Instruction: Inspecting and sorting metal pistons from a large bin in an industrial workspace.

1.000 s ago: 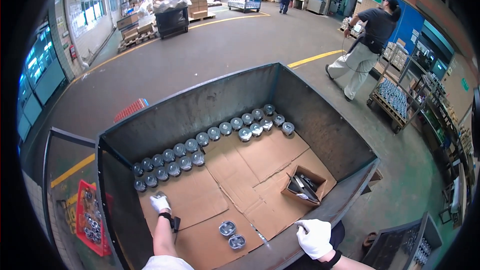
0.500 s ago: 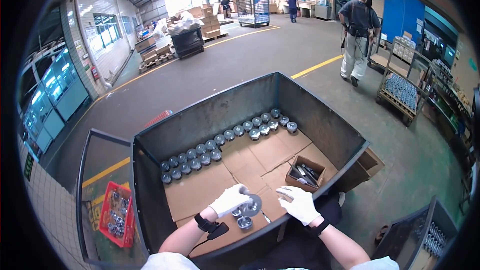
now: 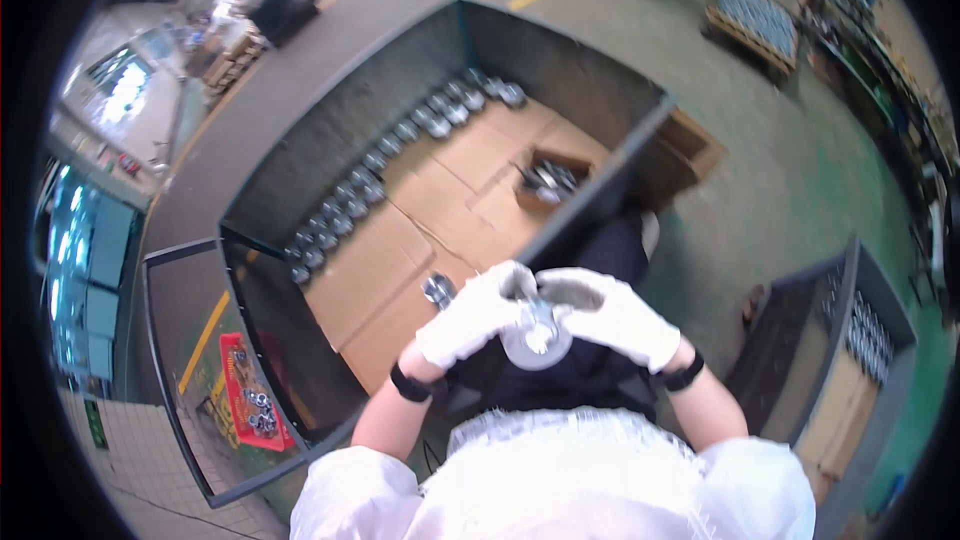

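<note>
A shiny round metal part [image 3: 538, 342] with a broad disc-like face is between my two hands, in front of my body at the near edge of the bin. My left hand [image 3: 470, 315], in a white glove, grips it from the left. From the right, my white-gloved right hand [image 3: 622, 318] closes around its upper side, thumb and fingers bent. Part of the piece is hidden by my fingers. Just beyond my left hand, metal parts [image 3: 437, 289] of similar look rest on the cardboard [image 3: 375, 285]. Rows of round metal parts [image 3: 345, 205] line the far wall of the bin.
The dark metal bin [image 3: 330, 105] has high walls. Inside it a small cardboard box [image 3: 540, 202] holds dark tools. A red crate [image 3: 240, 390] with metal pieces stands at left, another dark bin [image 3: 800, 395] at right, and a loaded cart [image 3: 755, 25] farther off.
My left hand has drawn the metal part back toward my body. My right hand, earlier open over the bin edge, is now on it too. The view has tilted downward.
</note>
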A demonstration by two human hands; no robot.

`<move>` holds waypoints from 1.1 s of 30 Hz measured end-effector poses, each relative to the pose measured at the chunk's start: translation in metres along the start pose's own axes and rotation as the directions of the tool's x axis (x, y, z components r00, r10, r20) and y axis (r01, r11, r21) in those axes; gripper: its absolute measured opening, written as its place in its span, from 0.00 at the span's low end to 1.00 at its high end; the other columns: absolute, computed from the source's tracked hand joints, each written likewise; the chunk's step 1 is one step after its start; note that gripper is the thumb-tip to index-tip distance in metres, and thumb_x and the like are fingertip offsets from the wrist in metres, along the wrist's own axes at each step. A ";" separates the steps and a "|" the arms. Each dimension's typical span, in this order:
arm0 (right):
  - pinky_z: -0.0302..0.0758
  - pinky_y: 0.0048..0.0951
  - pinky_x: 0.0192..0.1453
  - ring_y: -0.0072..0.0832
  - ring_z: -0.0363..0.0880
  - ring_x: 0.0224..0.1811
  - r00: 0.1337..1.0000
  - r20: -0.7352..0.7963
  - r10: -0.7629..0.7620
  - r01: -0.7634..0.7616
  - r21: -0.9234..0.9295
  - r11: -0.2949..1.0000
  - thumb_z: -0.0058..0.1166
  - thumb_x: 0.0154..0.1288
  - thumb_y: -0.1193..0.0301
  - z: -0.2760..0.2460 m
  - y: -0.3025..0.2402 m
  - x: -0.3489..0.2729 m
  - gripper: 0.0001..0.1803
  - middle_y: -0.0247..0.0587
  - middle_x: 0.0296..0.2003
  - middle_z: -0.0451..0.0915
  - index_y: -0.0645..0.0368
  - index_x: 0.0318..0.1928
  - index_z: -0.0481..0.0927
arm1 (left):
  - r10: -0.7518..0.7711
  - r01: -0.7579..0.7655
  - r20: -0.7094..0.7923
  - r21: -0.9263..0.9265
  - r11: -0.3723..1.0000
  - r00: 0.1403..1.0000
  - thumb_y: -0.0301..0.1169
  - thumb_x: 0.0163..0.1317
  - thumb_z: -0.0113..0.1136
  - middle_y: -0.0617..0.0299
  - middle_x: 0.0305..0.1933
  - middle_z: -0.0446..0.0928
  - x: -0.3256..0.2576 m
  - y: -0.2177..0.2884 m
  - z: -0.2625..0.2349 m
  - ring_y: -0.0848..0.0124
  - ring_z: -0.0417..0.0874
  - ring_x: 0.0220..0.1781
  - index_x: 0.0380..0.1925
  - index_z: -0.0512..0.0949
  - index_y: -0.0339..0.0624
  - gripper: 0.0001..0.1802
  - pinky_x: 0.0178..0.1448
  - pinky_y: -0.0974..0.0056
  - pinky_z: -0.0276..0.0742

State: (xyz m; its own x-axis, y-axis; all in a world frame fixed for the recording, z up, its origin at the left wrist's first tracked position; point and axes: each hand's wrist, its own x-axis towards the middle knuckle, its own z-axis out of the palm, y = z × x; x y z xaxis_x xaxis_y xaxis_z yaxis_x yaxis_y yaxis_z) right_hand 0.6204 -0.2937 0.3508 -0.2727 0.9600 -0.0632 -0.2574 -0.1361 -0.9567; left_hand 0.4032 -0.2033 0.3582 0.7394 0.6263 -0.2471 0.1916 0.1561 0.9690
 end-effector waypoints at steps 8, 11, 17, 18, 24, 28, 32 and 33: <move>0.77 0.29 0.59 0.22 0.80 0.50 0.909 -0.340 0.241 -0.081 0.423 0.902 0.64 0.66 0.72 -0.018 0.038 -0.036 0.24 0.38 0.49 0.80 0.65 0.60 0.73 | -0.199 0.146 -0.224 -0.233 0.961 0.954 0.55 0.76 0.42 0.65 0.38 0.78 0.048 -0.052 0.036 0.80 0.77 0.33 0.53 0.76 0.38 0.30 0.33 0.74 0.72; 0.79 0.31 0.56 0.24 0.81 0.49 0.819 -0.524 0.235 0.050 0.472 0.880 0.63 0.67 0.72 -0.015 0.049 -0.049 0.21 0.37 0.47 0.80 0.64 0.57 0.73 | -0.246 0.164 -0.247 -0.312 0.936 0.937 0.55 0.75 0.44 0.61 0.38 0.78 0.045 -0.052 0.052 0.78 0.78 0.33 0.54 0.75 0.35 0.31 0.32 0.72 0.76; 0.81 0.33 0.53 0.24 0.81 0.46 0.671 -0.721 0.171 0.163 0.369 0.915 0.61 0.67 0.74 -0.011 0.047 -0.050 0.18 0.36 0.45 0.78 0.62 0.54 0.71 | -0.297 0.273 -0.130 -0.172 0.946 0.946 0.50 0.67 0.61 0.55 0.46 0.81 0.040 -0.044 0.071 0.71 0.82 0.46 0.56 0.73 0.30 0.33 0.48 0.67 0.81; 0.81 0.31 0.52 0.24 0.81 0.46 0.641 -0.753 0.147 0.163 0.320 0.933 0.61 0.67 0.75 -0.013 0.047 -0.049 0.18 0.38 0.45 0.79 0.64 0.54 0.71 | -0.291 0.279 -0.115 -0.115 0.954 0.950 0.49 0.64 0.65 0.54 0.46 0.81 0.043 -0.044 0.075 0.70 0.83 0.47 0.56 0.73 0.28 0.34 0.50 0.67 0.80; 0.83 0.29 0.49 0.22 0.81 0.44 0.556 -0.825 0.100 0.168 0.229 0.959 0.62 0.65 0.76 -0.010 0.044 -0.054 0.19 0.39 0.43 0.79 0.65 0.53 0.72 | -0.222 0.220 0.071 0.037 0.975 0.972 0.48 0.49 0.78 0.44 0.53 0.79 0.048 -0.048 0.086 0.60 0.81 0.57 0.57 0.71 0.24 0.45 0.62 0.61 0.76; 0.83 0.28 0.49 0.22 0.81 0.43 0.554 -0.825 0.109 0.151 0.229 0.962 0.63 0.64 0.76 -0.011 0.044 -0.056 0.19 0.38 0.43 0.79 0.65 0.53 0.72 | -0.232 0.233 0.124 0.004 0.973 0.965 0.48 0.48 0.78 0.44 0.53 0.78 0.049 -0.036 0.088 0.60 0.81 0.58 0.57 0.71 0.24 0.45 0.63 0.61 0.76; 0.82 0.27 0.50 0.21 0.80 0.44 0.550 -0.831 0.084 0.164 0.207 0.964 0.64 0.63 0.77 -0.010 0.044 -0.056 0.20 0.37 0.43 0.79 0.65 0.53 0.72 | -0.186 0.181 0.136 0.048 0.982 0.973 0.37 0.60 0.69 0.50 0.56 0.77 0.049 -0.056 0.087 0.64 0.82 0.54 0.61 0.69 0.34 0.33 0.58 0.63 0.80; 0.82 0.26 0.50 0.21 0.80 0.44 0.552 -0.830 0.082 0.167 0.206 0.964 0.64 0.63 0.77 -0.010 0.043 -0.055 0.20 0.37 0.43 0.79 0.65 0.53 0.72 | -0.151 0.120 0.167 0.181 0.976 0.974 0.34 0.66 0.62 0.50 0.58 0.75 0.050 -0.057 0.085 0.63 0.82 0.54 0.63 0.68 0.39 0.28 0.58 0.62 0.81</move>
State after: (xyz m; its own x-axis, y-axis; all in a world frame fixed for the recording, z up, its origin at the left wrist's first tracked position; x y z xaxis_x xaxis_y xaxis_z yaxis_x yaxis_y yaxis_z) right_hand 0.6337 -0.3502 0.3100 0.5974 0.7218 -0.3494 -0.4849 -0.0218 -0.8743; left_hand 0.4839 -0.2459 0.2903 0.7995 0.4589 -0.3876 0.3926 0.0892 0.9154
